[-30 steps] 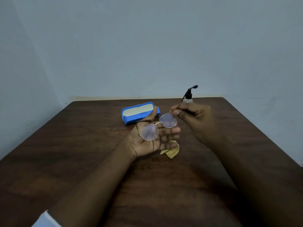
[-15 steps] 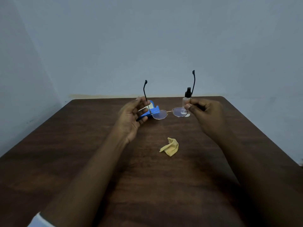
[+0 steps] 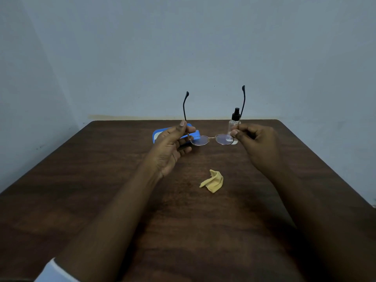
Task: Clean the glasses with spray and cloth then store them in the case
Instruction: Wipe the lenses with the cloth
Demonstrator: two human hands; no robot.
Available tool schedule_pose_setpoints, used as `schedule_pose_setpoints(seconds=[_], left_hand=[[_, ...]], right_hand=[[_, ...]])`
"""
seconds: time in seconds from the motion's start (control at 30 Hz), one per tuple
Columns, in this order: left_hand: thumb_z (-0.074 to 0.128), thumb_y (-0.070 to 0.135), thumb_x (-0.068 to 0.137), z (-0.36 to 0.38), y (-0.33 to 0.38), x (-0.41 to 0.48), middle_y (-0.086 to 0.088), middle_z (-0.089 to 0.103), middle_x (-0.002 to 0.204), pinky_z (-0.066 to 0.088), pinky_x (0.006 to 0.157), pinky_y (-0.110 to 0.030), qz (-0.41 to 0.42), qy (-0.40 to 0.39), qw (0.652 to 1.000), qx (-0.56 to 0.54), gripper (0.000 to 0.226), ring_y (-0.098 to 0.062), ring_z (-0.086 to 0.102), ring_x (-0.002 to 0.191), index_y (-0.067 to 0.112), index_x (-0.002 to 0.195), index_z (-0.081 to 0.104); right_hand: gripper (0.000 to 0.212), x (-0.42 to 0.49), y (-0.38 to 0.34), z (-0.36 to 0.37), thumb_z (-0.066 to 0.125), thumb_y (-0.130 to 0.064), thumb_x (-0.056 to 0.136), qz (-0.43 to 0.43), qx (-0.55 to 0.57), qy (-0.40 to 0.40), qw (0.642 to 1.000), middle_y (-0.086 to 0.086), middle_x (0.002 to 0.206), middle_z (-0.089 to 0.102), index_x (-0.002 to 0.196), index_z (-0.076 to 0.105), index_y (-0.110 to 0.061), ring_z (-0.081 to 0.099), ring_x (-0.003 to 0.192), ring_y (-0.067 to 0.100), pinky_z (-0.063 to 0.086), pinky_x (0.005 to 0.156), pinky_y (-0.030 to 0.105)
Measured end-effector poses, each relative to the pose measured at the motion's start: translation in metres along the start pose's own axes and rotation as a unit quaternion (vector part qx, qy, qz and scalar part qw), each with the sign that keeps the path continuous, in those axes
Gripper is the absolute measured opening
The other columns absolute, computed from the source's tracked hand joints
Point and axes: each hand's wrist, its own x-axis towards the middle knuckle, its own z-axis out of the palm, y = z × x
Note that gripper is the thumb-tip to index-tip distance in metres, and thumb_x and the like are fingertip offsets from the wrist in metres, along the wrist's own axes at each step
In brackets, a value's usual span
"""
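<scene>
The glasses point(image 3: 211, 139) were held above the table point(image 3: 97, 180), temples pointing up, at twelve o'clock from the yellow cloth point(image 3: 214, 181). The left hand point(image 3: 173, 148) pinched one temple near its hinge and the right hand point(image 3: 255, 142) pinched the other. The blue case point(image 3: 156, 137) lay at eleven o'clock from the cloth, and the spray bottle point(image 3: 234, 123) stood at one o'clock.

I no longer cradle the glasses point(image 3: 211, 139) folded in the left hand point(image 3: 173, 145); now they hang unfolded, temples up, between it and the right hand point(image 3: 256, 143).
</scene>
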Motion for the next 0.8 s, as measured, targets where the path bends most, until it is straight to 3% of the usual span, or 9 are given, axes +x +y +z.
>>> schedule_pose_setpoints(seconds=[0.13, 0.2, 0.3, 0.43, 0.6, 0.8], left_hand=[[0.077, 0.05, 0.08, 0.0, 0.002, -0.002, -0.002, 0.077, 0.131, 0.055, 0.094, -0.041, -0.03, -0.015, 0.999, -0.012, 0.034, -0.016, 0.074, 0.102, 0.019, 0.094, 0.078], [0.078, 0.045, 0.081, 0.0, 0.002, -0.002, -0.003, 0.076, 0.133, 0.056, 0.093, -0.039, -0.042, -0.024, 0.999, -0.005, 0.028, -0.014, 0.075, 0.097, 0.019, 0.09, 0.074], [0.074, 0.034, 0.095, 0.001, 0.0, -0.001, 0.002, 0.08, 0.113, 0.057, 0.09, -0.035, -0.055, -0.02, 0.998, 0.01, 0.019, -0.012, 0.073, 0.092, 0.019, 0.084, 0.078], [0.075, 0.024, 0.099, 0.0, -0.003, -0.001, 0.003, 0.076, 0.089, 0.057, 0.084, -0.032, -0.05, -0.008, 0.998, 0.029, 0.014, -0.011, 0.069, 0.085, 0.012, 0.099, 0.083], [0.08, 0.024, 0.095, 0.0, -0.005, 0.002, -0.001, 0.076, 0.086, 0.052, 0.085, -0.036, -0.041, -0.018, 0.996, 0.076, 0.018, -0.015, 0.068, 0.087, 0.019, 0.077, 0.083], [0.079, 0.025, 0.095, -0.002, -0.006, 0.001, -0.001, 0.081, 0.096, 0.054, 0.078, -0.028, -0.025, -0.024, 0.995, 0.093, 0.011, -0.005, 0.074, 0.086, 0.019, 0.086, 0.081]], right_hand=[[0.013, -0.001, 0.001, 0.002, 0.072, -0.016, 0.098, -0.009, -0.014, 0.001, 1.0, -0.004, 0.091, 0.08, 0.104, 0.083, -0.012, 0.074, 0.086, 0.015, 0.053, 0.075, 0.029], [0.013, -0.002, 0.0, 0.003, 0.072, -0.016, 0.098, -0.014, -0.02, 0.002, 1.0, -0.008, 0.093, 0.08, 0.105, 0.083, -0.014, 0.075, 0.088, 0.011, 0.055, 0.076, 0.028], [0.015, -0.003, 0.0, 0.003, 0.073, -0.016, 0.098, -0.024, -0.027, 0.0, 0.999, -0.011, 0.098, 0.079, 0.109, 0.082, -0.015, 0.075, 0.092, 0.003, 0.055, 0.079, 0.02], [0.015, -0.004, -0.002, 0.004, 0.075, -0.016, 0.097, -0.036, -0.036, -0.006, 0.999, -0.007, 0.1, 0.079, 0.11, 0.082, -0.015, 0.074, 0.095, 0.004, 0.055, 0.082, 0.02], [0.015, -0.005, -0.007, 0.004, 0.077, -0.013, 0.095, -0.046, -0.028, -0.018, 0.998, -0.001, 0.099, 0.08, 0.109, 0.082, -0.011, 0.075, 0.096, 0.012, 0.057, 0.084, 0.03], [0.013, -0.005, -0.011, 0.004, 0.075, -0.002, 0.094, -0.047, -0.005, -0.031, 0.998, 0.005, 0.096, 0.08, 0.105, 0.082, -0.004, 0.073, 0.091, 0.015, 0.054, 0.082, 0.023]])
